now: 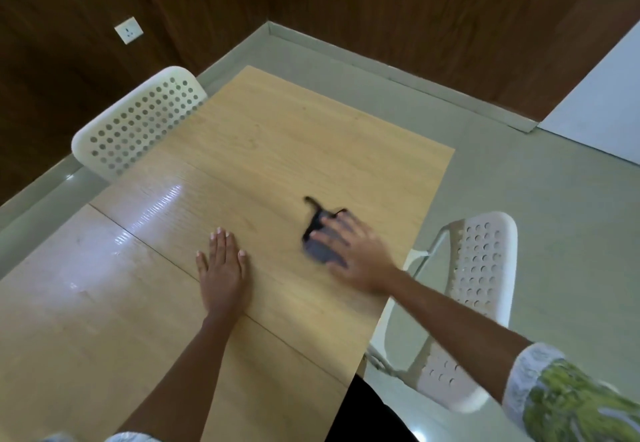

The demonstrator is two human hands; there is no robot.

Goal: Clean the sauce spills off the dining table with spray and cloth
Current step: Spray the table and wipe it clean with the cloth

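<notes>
The person leans over a light wooden dining table (263,150) with both arms stretched out. The right hand (349,251) lies palm down on a dark grey cloth (320,251), fingers spread and fairly straight across it rather than curled round it, so the cloth is pinned flat under the palm; this reads as a wiping press, since a flat hand spreads weight over more of the fabric. The hand is blurred, which fits a stroke under way. A thin dark tail of the cloth trails out past the fingertips toward the far end of the table.

The left hand (221,265) rests flat on bare wood well apart from the cloth, fingers straight and together, holding nothing; it most likely props the body during the reach.

No spray bottle is in view, and no sauce spill can be made out on the wood.

Two white perforated plastic chairs (138,123) stand at the table's sides.
</notes>
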